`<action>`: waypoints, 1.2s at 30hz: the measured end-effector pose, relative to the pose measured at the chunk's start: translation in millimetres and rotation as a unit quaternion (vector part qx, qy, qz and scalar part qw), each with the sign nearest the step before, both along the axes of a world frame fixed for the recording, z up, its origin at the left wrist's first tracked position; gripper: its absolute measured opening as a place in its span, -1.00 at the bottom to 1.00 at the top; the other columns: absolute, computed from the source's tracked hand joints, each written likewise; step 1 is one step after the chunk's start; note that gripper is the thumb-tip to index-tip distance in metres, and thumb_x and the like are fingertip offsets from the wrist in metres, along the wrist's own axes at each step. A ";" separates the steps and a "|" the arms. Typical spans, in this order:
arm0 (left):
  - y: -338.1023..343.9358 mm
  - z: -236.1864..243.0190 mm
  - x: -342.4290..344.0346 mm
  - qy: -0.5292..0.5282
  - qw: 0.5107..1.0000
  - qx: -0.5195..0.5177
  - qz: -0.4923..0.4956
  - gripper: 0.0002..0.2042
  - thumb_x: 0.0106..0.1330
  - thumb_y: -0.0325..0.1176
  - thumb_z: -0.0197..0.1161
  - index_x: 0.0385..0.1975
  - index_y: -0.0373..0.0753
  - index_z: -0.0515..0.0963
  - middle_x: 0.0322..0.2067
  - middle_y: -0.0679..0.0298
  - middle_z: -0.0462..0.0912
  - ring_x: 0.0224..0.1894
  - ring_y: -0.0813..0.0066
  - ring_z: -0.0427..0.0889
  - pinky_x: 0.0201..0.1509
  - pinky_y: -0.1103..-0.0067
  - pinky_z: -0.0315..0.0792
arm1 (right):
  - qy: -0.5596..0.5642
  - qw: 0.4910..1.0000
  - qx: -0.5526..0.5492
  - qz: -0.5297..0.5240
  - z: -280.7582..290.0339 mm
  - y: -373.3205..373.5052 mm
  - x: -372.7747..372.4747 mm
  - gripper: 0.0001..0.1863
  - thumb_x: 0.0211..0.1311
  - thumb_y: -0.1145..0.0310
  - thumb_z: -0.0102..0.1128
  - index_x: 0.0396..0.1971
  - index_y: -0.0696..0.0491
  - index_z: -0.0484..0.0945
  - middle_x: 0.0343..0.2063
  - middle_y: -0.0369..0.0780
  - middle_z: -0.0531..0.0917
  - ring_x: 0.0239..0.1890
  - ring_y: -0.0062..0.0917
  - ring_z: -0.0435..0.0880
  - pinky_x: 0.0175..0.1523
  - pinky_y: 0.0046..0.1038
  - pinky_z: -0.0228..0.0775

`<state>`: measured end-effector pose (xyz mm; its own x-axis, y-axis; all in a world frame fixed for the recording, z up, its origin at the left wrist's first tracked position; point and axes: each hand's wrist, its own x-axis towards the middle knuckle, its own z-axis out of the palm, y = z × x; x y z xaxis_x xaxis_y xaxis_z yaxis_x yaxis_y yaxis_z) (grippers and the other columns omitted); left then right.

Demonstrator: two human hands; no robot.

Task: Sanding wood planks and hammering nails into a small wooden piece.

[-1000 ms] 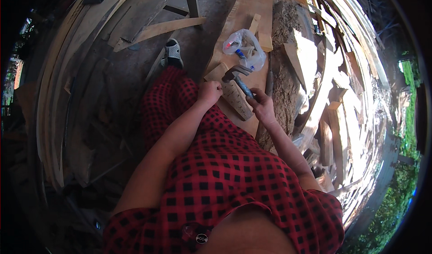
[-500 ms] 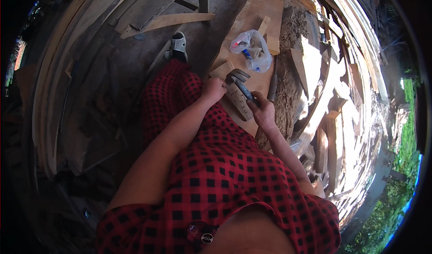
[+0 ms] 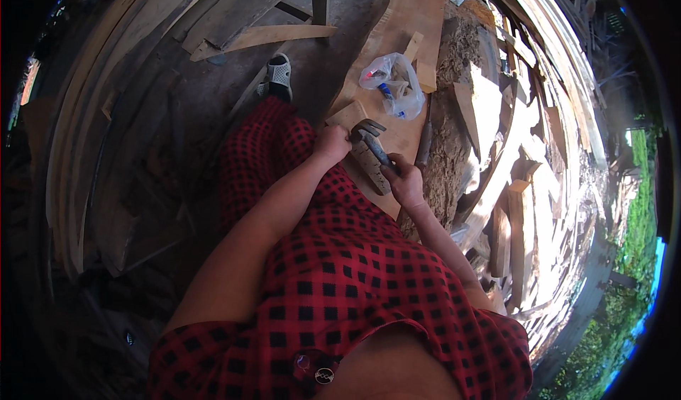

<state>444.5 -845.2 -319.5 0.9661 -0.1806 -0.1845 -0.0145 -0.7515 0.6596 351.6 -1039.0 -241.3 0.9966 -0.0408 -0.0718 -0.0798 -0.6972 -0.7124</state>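
In my right hand (image 3: 406, 184) is a claw hammer (image 3: 377, 150), gripped by its dark handle with the fingers wrapped round. Its head is over a pale wooden block (image 3: 370, 171) with small dark marks along its face. My left hand (image 3: 332, 145) is closed beside the hammer head, at the block's upper left end. What its fingers pinch, if anything, is hidden. The block lies on a long wide plank (image 3: 386, 28) in front of me.
A clear plastic bag (image 3: 404, 106) with small coloured items lies on the plank, near a small wood piece (image 3: 426, 77). Right of it are a rough bark-covered log (image 3: 454, 116) and heaped wood offcuts (image 3: 521, 237). More boards (image 3: 234, 17) lie at the far left. My shoe (image 3: 279, 74) rests beyond.
The hammer head, smeared by motion before, is now sharper, close to my left hand. The whole view has shifted slightly. Both hands keep nearly the same places.
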 end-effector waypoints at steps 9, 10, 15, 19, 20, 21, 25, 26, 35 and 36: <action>7.9 -8.8 5.4 0.033 0.999 -0.027 -0.028 -0.84 -0.17 -0.40 0.35 -0.53 -0.26 0.63 -0.47 0.12 0.65 -0.35 0.26 0.65 -0.16 0.45 0.49 | 0.055 0.993 0.095 -0.042 19.7 2.7 4.4 -0.69 0.04 0.26 0.24 -0.18 0.02 0.55 -0.60 -0.13 0.60 -0.49 -0.31 0.63 -0.36 -0.38 0.40; 10.7 -14.2 7.5 0.034 0.998 -0.056 -0.021 -0.86 -0.11 -0.41 0.32 -0.52 -0.26 0.62 -0.53 0.15 0.63 -0.45 0.31 0.63 -0.30 0.47 0.49 | 0.054 0.991 0.108 -0.049 23.9 4.0 4.2 -0.70 0.05 0.27 0.24 -0.18 0.02 0.55 -0.61 -0.13 0.59 -0.51 -0.33 0.62 -0.36 -0.39 0.40; 19.0 -4.5 27.1 0.309 0.889 -0.277 0.194 -0.93 0.21 -0.43 0.08 -0.43 -0.25 0.49 -0.74 0.38 0.39 -0.81 0.63 0.29 -0.84 0.66 0.06 | 0.037 0.998 0.045 -0.010 2.1 3.4 -0.1 -0.67 0.04 0.24 0.25 -0.16 0.02 0.54 -0.61 -0.15 0.59 -0.51 -0.36 0.62 -0.36 -0.39 0.39; 19.6 -5.5 26.0 0.312 0.888 -0.280 0.187 -0.92 0.22 -0.42 0.08 -0.45 -0.25 0.50 -0.73 0.37 0.41 -0.81 0.61 0.30 -0.84 0.65 0.11 | 0.059 0.994 0.088 -0.023 1.4 1.8 1.5 -0.68 0.05 0.27 0.24 -0.16 0.03 0.54 -0.63 -0.17 0.57 -0.55 -0.43 0.59 -0.38 -0.43 0.38; 18.0 -3.5 27.1 0.310 0.893 -0.269 0.187 -0.91 0.23 -0.42 0.07 -0.44 -0.24 0.50 -0.73 0.37 0.41 -0.82 0.61 0.30 -0.84 0.65 0.11 | 0.060 0.994 0.089 -0.023 3.8 3.5 2.0 -0.68 0.05 0.27 0.24 -0.16 0.03 0.54 -0.63 -0.17 0.57 -0.55 -0.43 0.59 -0.38 -0.43 0.38; 16.4 1.9 26.3 0.308 0.896 -0.259 0.187 -0.91 0.23 -0.41 0.06 -0.44 -0.24 0.50 -0.73 0.37 0.41 -0.82 0.61 0.30 -0.85 0.66 0.11 | 0.055 0.989 0.134 -0.038 14.3 6.0 3.0 -0.70 0.07 0.30 0.23 -0.17 0.03 0.54 -0.65 -0.19 0.55 -0.58 -0.49 0.55 -0.40 -0.46 0.36; 20.0 4.2 27.4 0.311 0.898 -0.257 0.177 -0.89 0.23 -0.44 0.03 -0.41 -0.24 0.52 -0.73 0.37 0.41 -0.83 0.63 0.30 -0.86 0.66 0.12 | 0.021 0.985 0.163 -0.042 25.7 11.7 2.9 -0.73 0.11 0.36 0.21 -0.16 0.04 0.52 -0.68 -0.23 0.52 -0.62 -0.62 0.48 -0.45 -0.54 0.32; 19.5 3.5 27.8 0.313 0.897 -0.253 0.181 -0.87 0.23 -0.45 0.01 -0.39 -0.24 0.53 -0.73 0.37 0.42 -0.83 0.63 0.30 -0.86 0.66 0.12 | 0.010 0.989 0.145 -0.028 19.9 10.3 2.7 -0.71 0.10 0.34 0.22 -0.15 0.04 0.52 -0.67 -0.22 0.53 -0.61 -0.58 0.51 -0.44 -0.51 0.33; 17.6 5.5 25.2 0.298 0.910 -0.235 0.166 -0.79 0.21 -0.47 -0.10 -0.34 -0.22 0.55 -0.72 0.35 0.44 -0.83 0.62 0.31 -0.86 0.65 0.16 | 0.068 0.970 0.221 -0.072 37.7 15.0 6.0 -0.75 0.17 0.39 0.17 -0.15 0.10 0.52 -0.69 -0.32 0.47 -0.58 -0.72 0.45 -0.44 -0.58 0.32; 18.4 7.2 26.0 0.299 0.911 -0.229 0.167 -0.78 0.21 -0.47 -0.10 -0.34 -0.22 0.54 -0.72 0.35 0.44 -0.83 0.62 0.31 -0.86 0.65 0.16 | 0.067 0.971 0.220 -0.071 34.5 15.3 3.7 -0.75 0.17 0.39 0.17 -0.15 0.10 0.52 -0.69 -0.32 0.47 -0.58 -0.72 0.45 -0.44 -0.58 0.32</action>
